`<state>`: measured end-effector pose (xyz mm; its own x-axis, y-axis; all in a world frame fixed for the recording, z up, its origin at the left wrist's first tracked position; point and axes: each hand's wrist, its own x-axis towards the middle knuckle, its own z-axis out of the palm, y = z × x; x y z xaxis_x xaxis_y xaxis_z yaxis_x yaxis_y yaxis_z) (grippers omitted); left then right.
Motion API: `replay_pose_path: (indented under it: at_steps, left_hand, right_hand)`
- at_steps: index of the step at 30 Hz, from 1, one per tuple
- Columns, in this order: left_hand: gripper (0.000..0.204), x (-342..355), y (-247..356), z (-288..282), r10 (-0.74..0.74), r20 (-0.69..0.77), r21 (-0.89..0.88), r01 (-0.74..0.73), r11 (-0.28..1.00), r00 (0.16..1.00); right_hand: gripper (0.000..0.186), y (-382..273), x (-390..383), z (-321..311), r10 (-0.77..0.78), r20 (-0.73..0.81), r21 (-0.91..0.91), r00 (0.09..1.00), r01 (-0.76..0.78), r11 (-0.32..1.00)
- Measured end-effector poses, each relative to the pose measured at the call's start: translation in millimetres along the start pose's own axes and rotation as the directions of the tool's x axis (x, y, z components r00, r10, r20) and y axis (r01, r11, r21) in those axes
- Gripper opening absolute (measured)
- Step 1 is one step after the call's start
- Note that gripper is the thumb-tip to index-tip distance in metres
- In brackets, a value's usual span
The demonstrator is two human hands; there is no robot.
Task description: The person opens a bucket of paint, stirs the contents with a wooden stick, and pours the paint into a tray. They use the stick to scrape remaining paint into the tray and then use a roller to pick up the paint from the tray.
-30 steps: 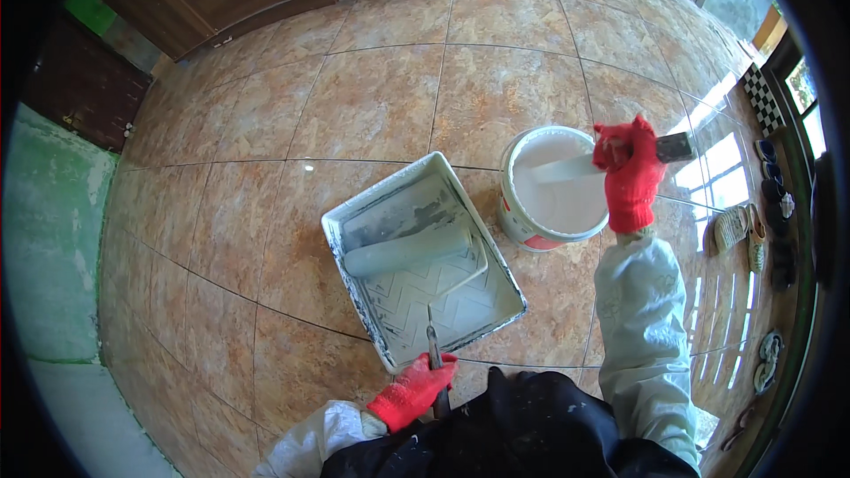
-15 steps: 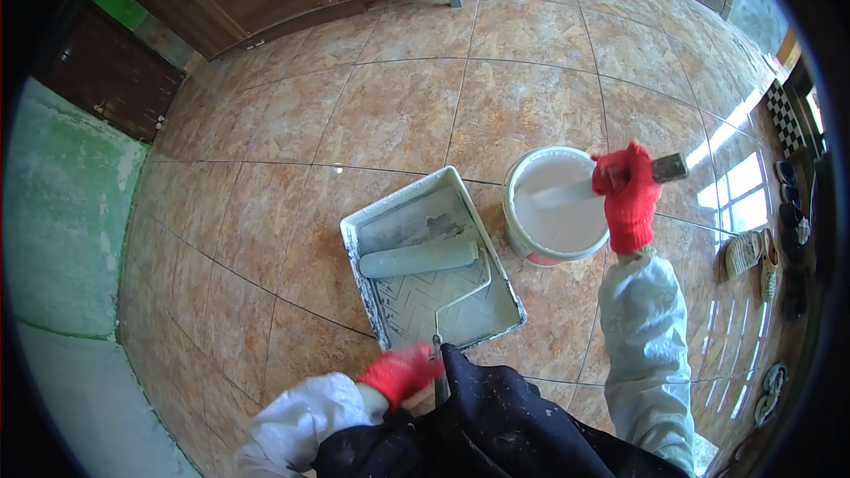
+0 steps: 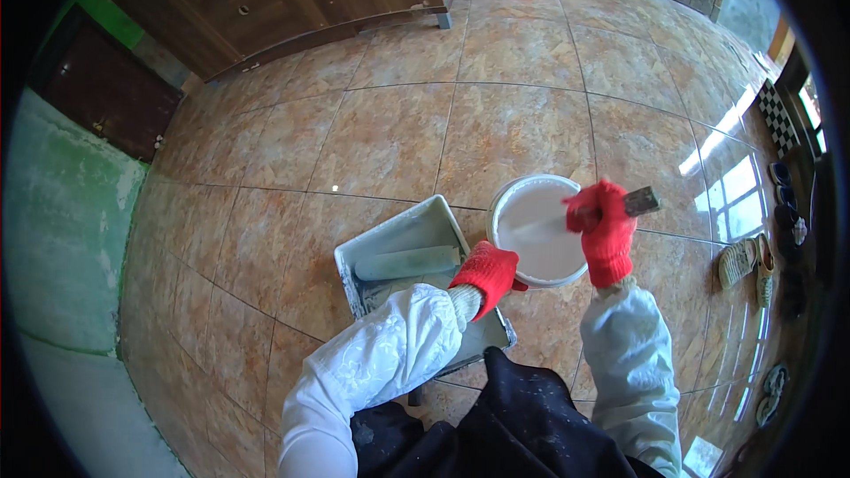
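The bucket point(image 3: 537, 179), round and white-rimmed, stands on the tiled floor point(image 3: 381, 142) right of the frame's middle, filled with white paint point(image 3: 551, 255). The right hand point(image 3: 604, 223), in a red knit glove, is closed in a fist around a stirring stick point(image 3: 644, 201); the grey butt juts out to the right of the fist, while the pale, blurred blade slants left into the paint. The left hand point(image 3: 489, 267), gloved alike, is at the bucket's lower-left rim. Its fingers are mostly hidden, so I cannot tell whether they grip the rim or only rest against it.

Just left of the bucket, below the middle of the frame, lies a paint tray point(image 3: 443, 212), with a pale roller point(image 3: 407, 263) across it; the left sleeve point(image 3: 390, 327) covers much of the tray's near part.

As I judge it, stirring goes best with the left hand bracing the rim firmly so that the bucket cannot tip or slide. The blade should stay low, sweeping along the wall and bottom in slow, full turns; quick strokes near the surface could splash the floor. The left forearm is best held up, since a dropped sleeve could brush the wet tray.
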<state>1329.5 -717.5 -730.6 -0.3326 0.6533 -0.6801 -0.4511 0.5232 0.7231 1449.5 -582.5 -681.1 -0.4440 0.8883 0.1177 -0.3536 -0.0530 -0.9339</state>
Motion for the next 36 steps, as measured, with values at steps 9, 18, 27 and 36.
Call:
replay_pose_path:
  at_steps: [9,18,27,36]
  left_hand:
    - [0.044,-13.2,35.6,21.5,0.062,-0.150,0.134,-0.042,0.990,0.987]
    - [0.059,-3.4,85.8,-14.2,0.051,0.419,0.872,-0.386,-0.300,0.907]
    - [0.038,-87.1,160.1,-78.7,0.299,0.406,0.913,-0.395,-0.101,0.864]
    - [0.024,-181.6,157.7,-230.7,0.451,-0.248,0.554,-0.257,0.792,0.857]
  right_hand:
    - [0.037,-22.8,28.0,-9.5,-0.041,-0.082,-0.129,0.996,0.030,0.991]
    - [0.042,-68.1,19.7,37.1,0.055,0.044,-0.245,0.998,-0.043,0.969]
    - [0.054,-118.5,20.3,110.9,-0.316,0.307,0.096,0.898,0.302,0.949]
    - [0.036,-107.8,-11.7,251.8,-0.231,0.618,0.301,0.752,0.045,0.953]
